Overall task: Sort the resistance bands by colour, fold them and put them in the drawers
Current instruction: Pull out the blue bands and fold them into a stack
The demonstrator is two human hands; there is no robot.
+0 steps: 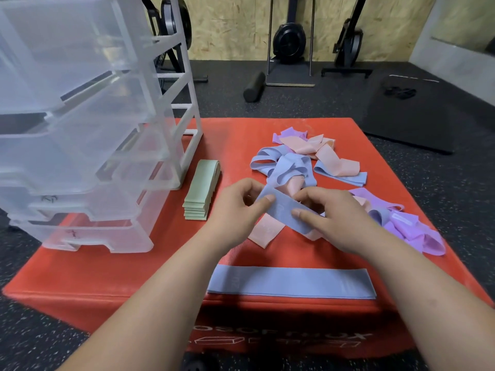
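Note:
A blue resistance band (pixel 284 210) is stretched between my two hands above the red box (pixel 128 279). My left hand (pixel 235 207) pinches its left end with thumb on top. My right hand (pixel 332 215) grips its right part, fingers curled over it. A pink band (pixel 265 231) lies under them. Another blue band (pixel 292 282) lies flat near the front edge. A neat stack of green bands (pixel 202 190) sits beside the clear drawer unit (pixel 80 145). A tangled pile of blue bands (pixel 284 164), pink bands (pixel 321 151) and purple bands (pixel 407 226) lies behind and to the right.
The drawer unit stands on the left of the red box with its drawers pulled out. Dark speckled floor surrounds the box. A black mat (pixel 412 116), a foam roller (pixel 254 87) and gym machines (pixel 289 41) stand along the far wall.

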